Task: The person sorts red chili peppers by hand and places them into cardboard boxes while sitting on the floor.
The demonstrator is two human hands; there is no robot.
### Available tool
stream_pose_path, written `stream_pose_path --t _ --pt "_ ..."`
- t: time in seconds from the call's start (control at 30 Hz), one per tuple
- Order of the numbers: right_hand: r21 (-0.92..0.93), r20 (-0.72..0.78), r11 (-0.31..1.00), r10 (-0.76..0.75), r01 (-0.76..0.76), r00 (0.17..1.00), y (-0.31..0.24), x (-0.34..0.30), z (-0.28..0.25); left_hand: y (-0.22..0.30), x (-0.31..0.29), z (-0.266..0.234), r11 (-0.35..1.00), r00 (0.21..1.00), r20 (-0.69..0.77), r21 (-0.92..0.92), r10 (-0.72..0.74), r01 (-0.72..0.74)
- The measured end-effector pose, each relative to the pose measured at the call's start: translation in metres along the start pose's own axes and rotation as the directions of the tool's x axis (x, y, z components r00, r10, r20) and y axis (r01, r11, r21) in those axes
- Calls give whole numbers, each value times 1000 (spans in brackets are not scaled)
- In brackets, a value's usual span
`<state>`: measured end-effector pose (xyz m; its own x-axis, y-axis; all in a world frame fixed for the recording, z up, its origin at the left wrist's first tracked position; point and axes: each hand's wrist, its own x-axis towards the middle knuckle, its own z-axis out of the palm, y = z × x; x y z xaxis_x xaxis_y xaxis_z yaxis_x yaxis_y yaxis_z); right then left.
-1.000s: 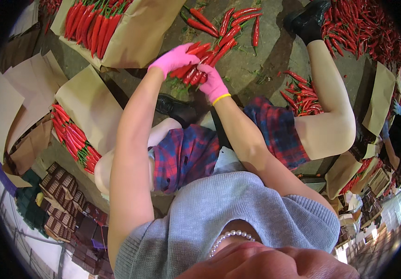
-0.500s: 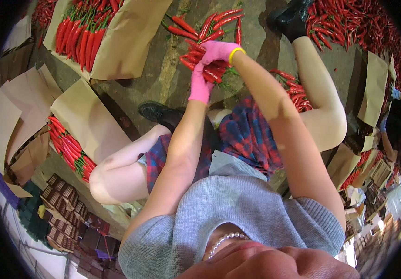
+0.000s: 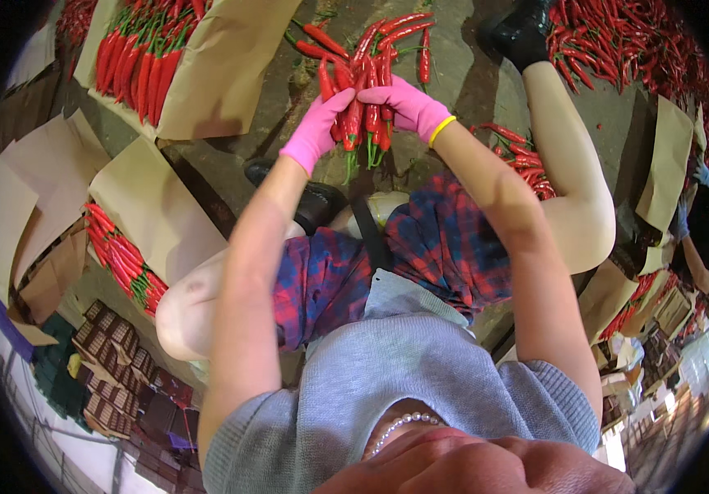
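Between my two pink-gloved hands is a bunch of red chili peppers (image 3: 362, 111), its green stems pointing down toward me. My left hand (image 3: 321, 123) wraps the bunch from the left, thumb across the front. From the right, my right hand (image 3: 404, 105) closes round it, thumb also in front; a yellow cuff rings that wrist. Just beyond the bunch, several loose chilies (image 3: 404, 26) lie on the floor. The palms and the peppers behind the thumbs are partly hidden.
At upper left stands a paper-lined box of chilies (image 3: 142, 70); another box (image 3: 128, 263) sits by my left knee. A large chili heap (image 3: 618, 41) spreads at upper right, with a smaller pile (image 3: 525, 165) beside my right leg. Another person's blue-gloved hand (image 3: 704, 173) shows at far right.
My hands have moved apart to either side of the bunch, the left one going up and left. The chilies have turned from lying sideways to stems toward me.
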<state>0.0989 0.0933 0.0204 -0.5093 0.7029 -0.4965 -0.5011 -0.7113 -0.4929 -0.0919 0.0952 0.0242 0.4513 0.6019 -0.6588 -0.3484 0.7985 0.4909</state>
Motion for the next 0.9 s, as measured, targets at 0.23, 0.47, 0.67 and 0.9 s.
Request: stream_pose_path --t 0.23,0.47,0.67,0.9 --pt "200 -62 890 428 -409 902 7 -54 22 -3 -27 3 797 787 194 -40 -586 603" --pt "475 230 492 731 -730 642 57 -46 -15 -51 -41 -13 458 590 199 -459 -782 761" --pt "345 -63 446 889 -826 454 66 -29 -20 -76 -27 -37 320 569 278 -604 -774 730" --pt "404 75 299 931 -865 357 40 -23 -14 -72 -31 -23 382 537 258 -468 -803 797"
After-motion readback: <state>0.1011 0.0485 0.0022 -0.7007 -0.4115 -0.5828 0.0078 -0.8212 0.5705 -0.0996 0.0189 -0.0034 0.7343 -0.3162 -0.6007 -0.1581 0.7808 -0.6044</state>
